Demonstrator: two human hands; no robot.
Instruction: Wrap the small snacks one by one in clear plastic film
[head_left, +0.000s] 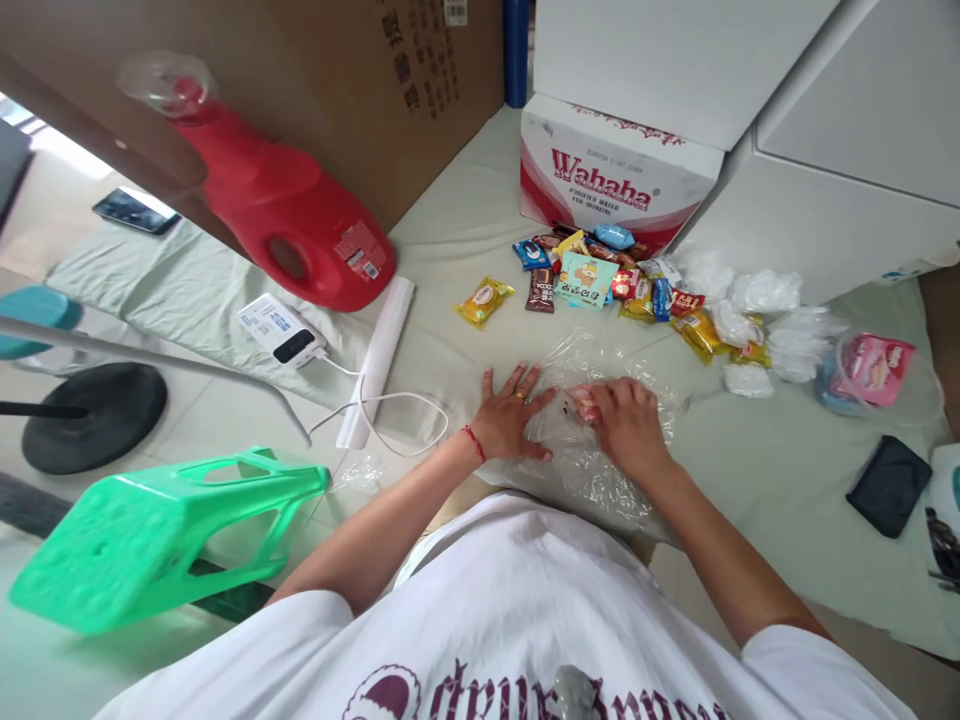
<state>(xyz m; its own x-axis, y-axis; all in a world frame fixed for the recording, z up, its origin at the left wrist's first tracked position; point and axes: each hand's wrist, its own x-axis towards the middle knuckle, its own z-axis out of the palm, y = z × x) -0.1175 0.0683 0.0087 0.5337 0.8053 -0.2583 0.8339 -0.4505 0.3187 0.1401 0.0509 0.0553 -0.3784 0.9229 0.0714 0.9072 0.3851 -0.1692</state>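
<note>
A clear plastic bag (592, 470) lies crumpled on the pale green cloth (750, 470) right in front of me. My left hand (510, 418) presses flat on the bag's left edge, fingers spread. My right hand (626, 425) is inside or on the bag, fingers closed around a small pink-red snack packet (583, 404). Beyond the bag a heap of wrapped snacks (600, 280) lies loose, with one yellow packet (484, 300) apart to the left.
A red jug (277, 205) lies at left beside a power bank (281, 330) with white cable. A Wahaha carton (615, 175) and white boxes stand behind. Filled clear bags (765, 320) and a black pouch (889, 485) lie right; a green stool (165, 535) sits near left.
</note>
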